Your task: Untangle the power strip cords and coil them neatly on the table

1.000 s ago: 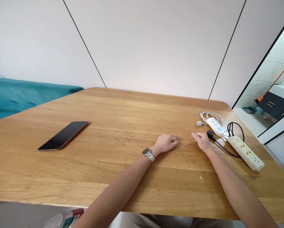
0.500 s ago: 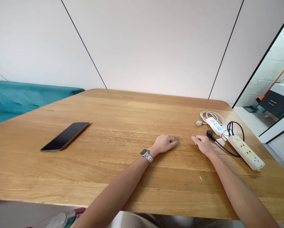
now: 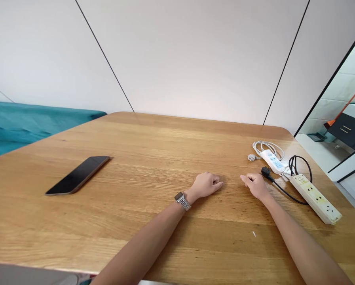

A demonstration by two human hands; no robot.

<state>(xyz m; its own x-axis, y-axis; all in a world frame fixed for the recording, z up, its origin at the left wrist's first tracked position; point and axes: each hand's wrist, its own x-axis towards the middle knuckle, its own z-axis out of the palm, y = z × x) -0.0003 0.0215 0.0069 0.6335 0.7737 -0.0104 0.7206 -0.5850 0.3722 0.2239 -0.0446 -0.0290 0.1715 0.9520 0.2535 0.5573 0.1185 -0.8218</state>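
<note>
My left hand (image 3: 206,184) rests on the wooden table (image 3: 153,158) with its fingers curled in and nothing visible in it. A watch with a metal band (image 3: 182,200) is on that wrist. Across a small gap, my right hand (image 3: 256,186) also lies closed on the wood, thumb pointing left, apparently holding nothing. Just beyond it is the black plug (image 3: 266,172) of the larger cream power strip (image 3: 316,198), which lies to the right. A smaller white power strip (image 3: 272,161) sits behind, its pale cord coiled around to its plug (image 3: 251,157).
A dark flat tablet (image 3: 78,176) lies on the table's left side. A small white scrap (image 3: 254,234) is near my right forearm. The white wall (image 3: 195,59) borders the far edge, a teal-covered seat (image 3: 37,122) stands left, and a doorway opens at right.
The view has shifted slightly, so the table and the things on it sit a little lower. Both hands keep their places and their closed shape.
</note>
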